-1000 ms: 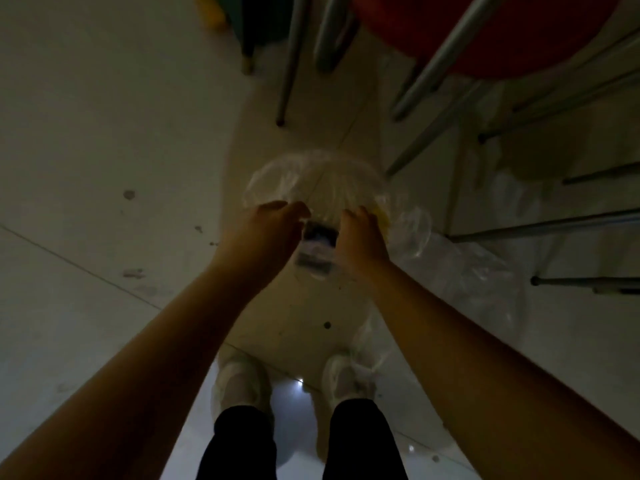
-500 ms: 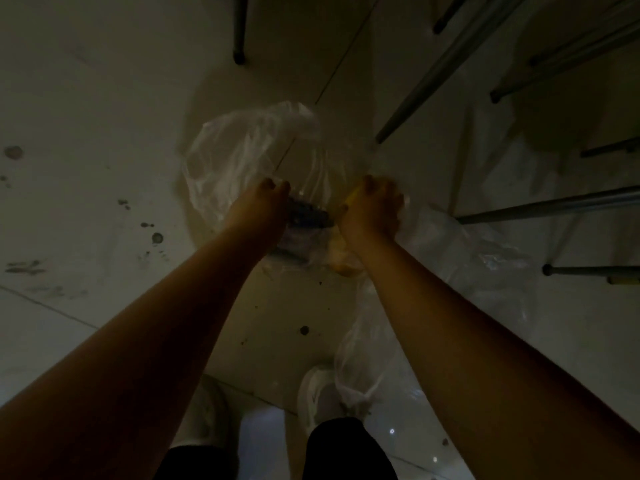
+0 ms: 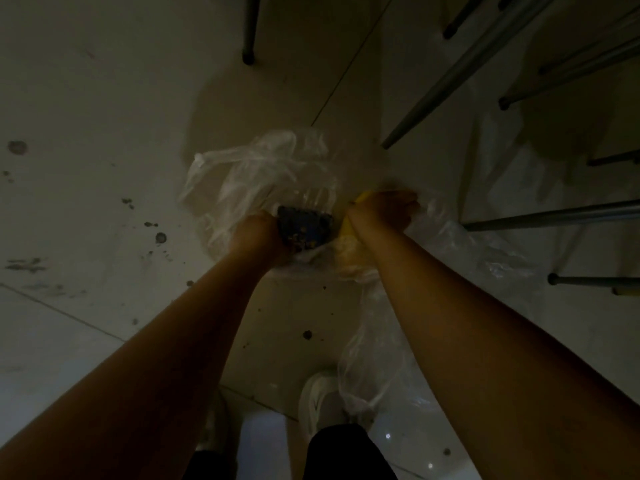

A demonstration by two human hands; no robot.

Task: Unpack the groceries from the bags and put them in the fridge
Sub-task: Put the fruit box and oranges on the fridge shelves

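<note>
Pulling the clear bag (image 3: 263,174) wider than half a second ago, your left hand (image 3: 258,239) now grips the dark packet (image 3: 304,226) on the floor; right hand (image 3: 379,214) clutches something yellow (image 3: 346,233), so unpacking's underway.

The clear bag (image 3: 263,174) was pulled wider by both hands, w/ the left hand (image 3: 258,239) shifted to grip the now more exposed dark packet (image 3: 304,226) & the right hand (image 3: 381,211) moved onto the yellow item (image 3: 346,233).
</note>
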